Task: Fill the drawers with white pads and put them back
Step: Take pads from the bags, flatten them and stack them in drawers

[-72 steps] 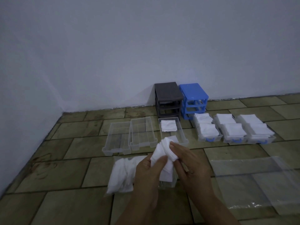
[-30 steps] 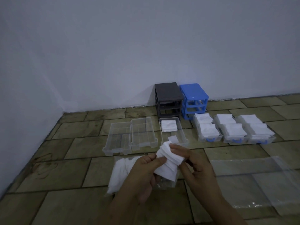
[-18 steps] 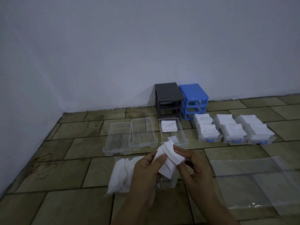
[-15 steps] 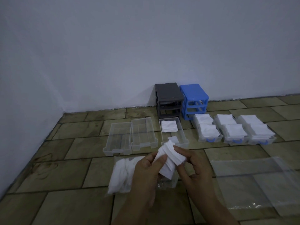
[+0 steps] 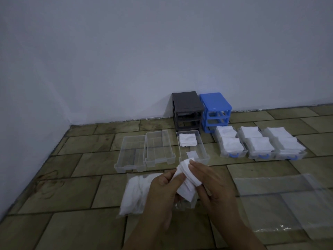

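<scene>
The light is dim, and the lower part of the pad stack (image 5: 187,179) is hidden behind both hands, so its count cannot be told; its fanned top edges show several thin white squares. The bag (image 5: 134,193) of pads on the floor (image 5: 72,177) is partly covered by the left hand (image 5: 162,193), and its clear wrapping is hard to make out. A clear sheet (image 5: 288,201) lies at the right, cut off by the frame edge.

The left hand pinches the stack from the left with thumb and fingers curled on it — the right hand (image 5: 212,183) holds the other side, its fingers laid over the top edges. The stack is held above the floor, just in front of the open drawers.

Two frames stand against the wall: a grey one (image 5: 187,107) and, touching it on the right, a blue one (image 5: 215,107). Three clear drawers lie side by side before the grey one: the left (image 5: 131,154) and middle (image 5: 159,148) hold no pads, while the right (image 5: 191,147) has a small pile at its far end and one loose pad nearer. Three more drawers with blue handles — first (image 5: 231,143), second (image 5: 257,145), third (image 5: 284,144) — sit in a row before the blue frame, each heaped with two piles of pads.
</scene>
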